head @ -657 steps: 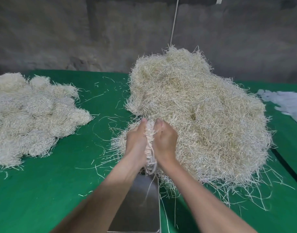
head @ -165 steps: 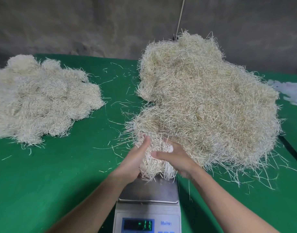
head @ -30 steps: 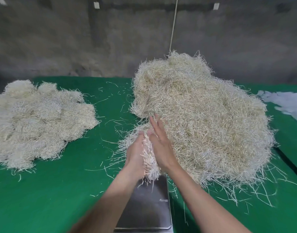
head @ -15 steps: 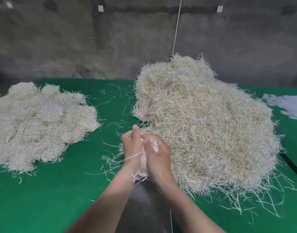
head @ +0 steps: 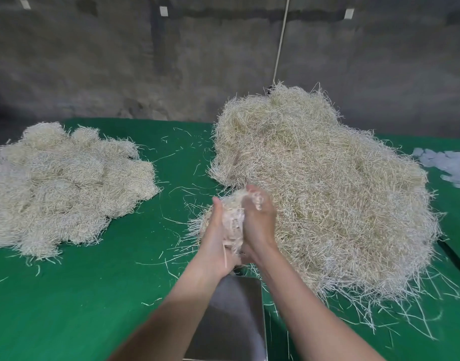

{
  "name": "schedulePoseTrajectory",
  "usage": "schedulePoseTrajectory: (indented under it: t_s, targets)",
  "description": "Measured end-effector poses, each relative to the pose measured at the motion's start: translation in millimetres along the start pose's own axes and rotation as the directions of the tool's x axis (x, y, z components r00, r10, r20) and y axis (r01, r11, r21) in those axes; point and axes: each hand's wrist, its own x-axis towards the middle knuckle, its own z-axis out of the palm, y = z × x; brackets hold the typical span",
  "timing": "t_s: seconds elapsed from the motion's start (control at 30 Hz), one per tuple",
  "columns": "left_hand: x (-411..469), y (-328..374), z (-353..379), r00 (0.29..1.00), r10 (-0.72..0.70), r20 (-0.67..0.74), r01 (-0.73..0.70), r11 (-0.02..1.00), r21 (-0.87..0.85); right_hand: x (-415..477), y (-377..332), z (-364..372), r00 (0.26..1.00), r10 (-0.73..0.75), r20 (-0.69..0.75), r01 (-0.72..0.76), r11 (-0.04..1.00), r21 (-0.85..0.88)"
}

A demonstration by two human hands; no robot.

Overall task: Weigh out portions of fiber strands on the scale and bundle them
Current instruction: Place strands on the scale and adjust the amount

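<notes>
A flattened heap of pale bundled strands is seen at far left on the green table cover, with loose stray strands scattered across the bare strip between it and the centre. At centre, a small portion of fiber strands is pressed between two bare hands held upright above the near table: the left hand is cupped against its left side with fingers pointing up, the right hand is closed over its right side, fingers curled on the top. The middle of the portion is hidden by the palms; motion blur is noted at the right fingertips. Below the wrists, the steel scale pan is partly covered by both forearms and is bare where visible. Directly behind and right of the hands, the large loose pile is spread, touching the scale's far right corner area. A thin cord hangs down the grey wall behind it. At far right, whitish plastic bags lie on the cover.
</notes>
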Motion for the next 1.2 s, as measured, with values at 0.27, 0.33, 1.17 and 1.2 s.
schedulePoseTrajectory:
  t_s: [0.27,0.33,1.17,1.2]
  targets:
    - [17,9,-4,0.871,0.289,-0.398,-0.309,0.951,0.014,-28,9,-8,0.958,-0.251,0.138,0.284,0.896,-0.342]
    - [10,7,1,0.900,0.333,-0.280,-0.364,0.929,-0.065,-33,8,0,0.915,-0.329,0.232,0.401,0.794,-0.456]
    - [-7,41,3,0.858,0.412,-0.307,-0.427,0.904,0.018,9,16,-43,0.999,-0.005,0.040,0.021,0.916,-0.400]
    - [-9,50,0,0.861,0.412,-0.298,-0.449,0.891,-0.067,12,14,-47,1.000,0.004,0.021,0.005,0.914,-0.405]
